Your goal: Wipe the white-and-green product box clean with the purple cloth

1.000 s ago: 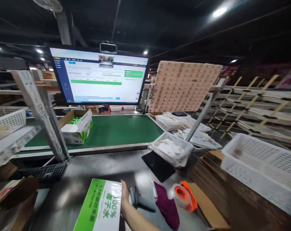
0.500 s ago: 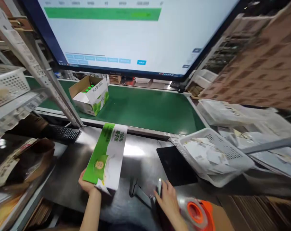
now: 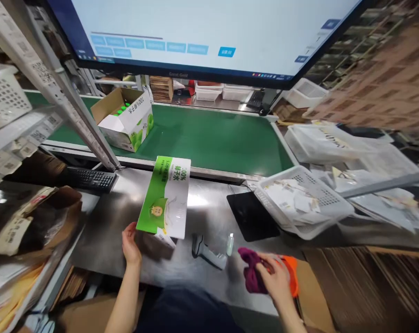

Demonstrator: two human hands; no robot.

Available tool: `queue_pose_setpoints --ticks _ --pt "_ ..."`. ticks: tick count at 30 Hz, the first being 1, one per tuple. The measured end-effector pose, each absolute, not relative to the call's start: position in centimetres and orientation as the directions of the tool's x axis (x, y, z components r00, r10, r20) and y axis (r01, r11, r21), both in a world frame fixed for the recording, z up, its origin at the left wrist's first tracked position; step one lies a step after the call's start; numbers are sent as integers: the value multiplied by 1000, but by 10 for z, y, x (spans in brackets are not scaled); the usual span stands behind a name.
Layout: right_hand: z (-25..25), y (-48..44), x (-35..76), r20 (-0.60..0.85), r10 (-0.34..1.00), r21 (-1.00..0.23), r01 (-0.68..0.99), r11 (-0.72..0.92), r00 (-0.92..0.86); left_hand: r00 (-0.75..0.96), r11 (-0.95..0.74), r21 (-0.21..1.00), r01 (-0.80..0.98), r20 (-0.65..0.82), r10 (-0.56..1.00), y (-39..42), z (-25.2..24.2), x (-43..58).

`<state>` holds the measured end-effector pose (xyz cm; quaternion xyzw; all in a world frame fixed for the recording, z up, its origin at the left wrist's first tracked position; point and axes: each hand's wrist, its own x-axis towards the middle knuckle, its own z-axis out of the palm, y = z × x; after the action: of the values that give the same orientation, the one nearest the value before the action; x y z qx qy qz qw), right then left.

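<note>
Box [image 3: 165, 199] is lying on the tabletop [image 3: 209, 210], long axis running away from the person, far end pointing at the belt [image 3: 212, 138]. Left hand [image 3: 130, 243] is cupping its near-left corner, fingers apparently curling under it. Right hand [image 3: 275, 280] is covering the tape dispenser [image 3: 292, 273] — finger state cannot be told. Carton likely stiff, glossy, weighty — best gripped beneath the short ends.
</note>
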<state>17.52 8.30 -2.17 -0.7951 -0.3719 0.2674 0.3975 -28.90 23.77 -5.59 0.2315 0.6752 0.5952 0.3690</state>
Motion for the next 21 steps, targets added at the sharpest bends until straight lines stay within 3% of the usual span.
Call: queue_pose_setpoints --ticks 2,5,7,10,13,15,17,19,21 --pt "39 116 144 96 874 -854 490 -173 476 -662 209 977 28 -139 737 231 -71 -306" --pt "101 182 55 381 925 -716 630 300 -7 -700 247 928 277 19 714 210 -97 -340" --pt "110 227 -15 361 866 -561 661 499 -347 -694 276 862 425 114 711 189 -116 -364" --pt "98 297 -96 118 755 -317 696 645 -646 -669 313 756 576 215 712 158 -148 -393" --pt "100 397 -123 -56 819 -245 803 544 -572 -629 325 654 683 301 717 142 -180 -402" --pt "114 473 -116 -87 927 -204 918 341 -364 -615 338 602 723 337 713 139 -197 -401" --pt "123 524 -105 -86 963 -169 956 240 -257 -600 349 551 758 379 705 138 -209 -400" --pt "120 525 -99 -88 970 -157 965 210 -226 -556 328 497 803 428 713 137 -217 -401" --pt "104 469 -105 -66 950 -191 938 289 -306 -516 301 461 835 462 721 135 -221 -405"
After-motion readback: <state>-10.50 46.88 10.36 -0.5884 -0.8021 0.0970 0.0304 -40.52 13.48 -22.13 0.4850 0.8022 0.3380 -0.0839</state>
